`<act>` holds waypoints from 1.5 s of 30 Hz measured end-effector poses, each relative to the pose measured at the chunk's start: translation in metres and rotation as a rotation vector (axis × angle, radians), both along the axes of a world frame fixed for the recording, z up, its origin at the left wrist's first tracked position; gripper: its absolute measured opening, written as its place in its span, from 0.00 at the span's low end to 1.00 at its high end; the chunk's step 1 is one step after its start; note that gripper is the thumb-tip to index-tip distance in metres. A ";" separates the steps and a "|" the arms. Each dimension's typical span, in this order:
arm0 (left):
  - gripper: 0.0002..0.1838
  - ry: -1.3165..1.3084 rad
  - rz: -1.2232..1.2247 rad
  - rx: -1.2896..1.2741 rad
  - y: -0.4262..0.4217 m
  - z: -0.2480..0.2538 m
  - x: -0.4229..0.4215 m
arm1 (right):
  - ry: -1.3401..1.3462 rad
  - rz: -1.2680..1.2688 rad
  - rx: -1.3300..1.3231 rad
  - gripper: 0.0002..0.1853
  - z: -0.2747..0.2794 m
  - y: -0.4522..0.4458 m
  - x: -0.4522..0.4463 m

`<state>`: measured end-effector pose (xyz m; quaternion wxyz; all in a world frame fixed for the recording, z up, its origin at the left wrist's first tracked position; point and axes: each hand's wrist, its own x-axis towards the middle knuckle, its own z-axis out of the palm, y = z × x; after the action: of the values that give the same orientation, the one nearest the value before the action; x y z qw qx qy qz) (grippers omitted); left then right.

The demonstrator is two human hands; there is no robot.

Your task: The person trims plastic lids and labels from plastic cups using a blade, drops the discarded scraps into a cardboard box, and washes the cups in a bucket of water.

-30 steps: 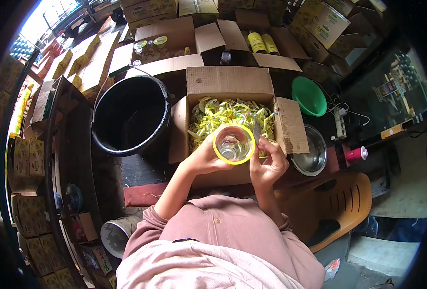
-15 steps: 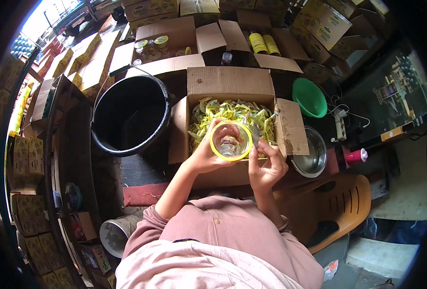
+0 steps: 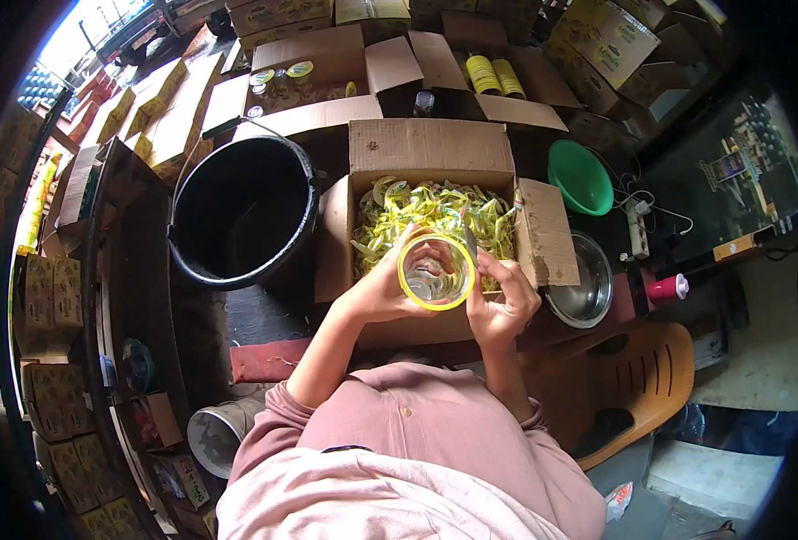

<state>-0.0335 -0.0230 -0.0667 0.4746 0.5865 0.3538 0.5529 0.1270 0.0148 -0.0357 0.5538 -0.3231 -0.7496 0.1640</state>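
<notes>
My left hand (image 3: pixel 379 290) is wrapped round a clear jar (image 3: pixel 432 286) with a bright yellow rim, its open mouth tilted up toward me. Pinched in my right hand (image 3: pixel 504 301) is a thin, flat, grey blade (image 3: pixel 471 239), held upright against the right side of the yellow rim. The blade's handle, if it has one, is hidden by my fingers. Just beyond both hands, an open cardboard box (image 3: pixel 430 147) holds a heap of yellow and clear plastic scraps (image 3: pixel 435 205).
A large black bucket (image 3: pixel 313 193) stands left of the box. To the right are a green bowl (image 3: pixel 581 178), a metal basin (image 3: pixel 604 286) and a power strip (image 3: pixel 636 236). An orange plastic chair (image 3: pixel 669 378) is at my right. Behind, open cartons (image 3: pixel 313 115) hold jars and yellow-labelled containers (image 3: pixel 483 75).
The jar has shifted slightly right and down in my left hand. My right hand and the blade stay beside its rim, with the blade now a little higher against it.
</notes>
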 end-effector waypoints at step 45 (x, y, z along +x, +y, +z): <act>0.43 -0.112 0.059 -0.009 0.006 0.001 0.010 | 0.139 -0.046 -0.135 0.12 -0.013 0.006 -0.003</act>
<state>-0.0232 -0.0172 -0.0656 0.4800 0.5416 0.3462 0.5970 0.1244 0.0207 -0.0490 0.5850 -0.3649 -0.6890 0.2234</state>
